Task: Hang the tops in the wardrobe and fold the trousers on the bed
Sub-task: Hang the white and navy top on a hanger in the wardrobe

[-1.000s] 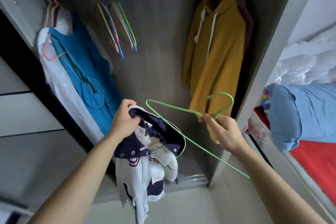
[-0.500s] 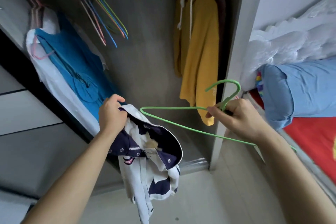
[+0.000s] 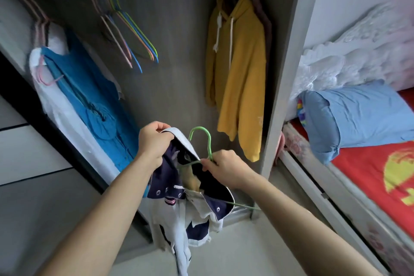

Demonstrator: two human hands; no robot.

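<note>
The navy-and-white top (image 3: 190,199) is soft matt cloth with shiny snap studs; the green hanger (image 3: 207,141) looks smooth, coated (plastic over wire, apparently); the wardrobe (image 3: 179,40) matt grey woodgrain.

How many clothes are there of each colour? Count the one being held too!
Yellow hoodie: 1
Blue top: 1
White garment behind the blue top: 1
Dark reddish garment behind the hoodie: 1
Navy and white top, gripped by the left hand: 1
Total: 5
The green hanger in the right hand is not counted.
</note>
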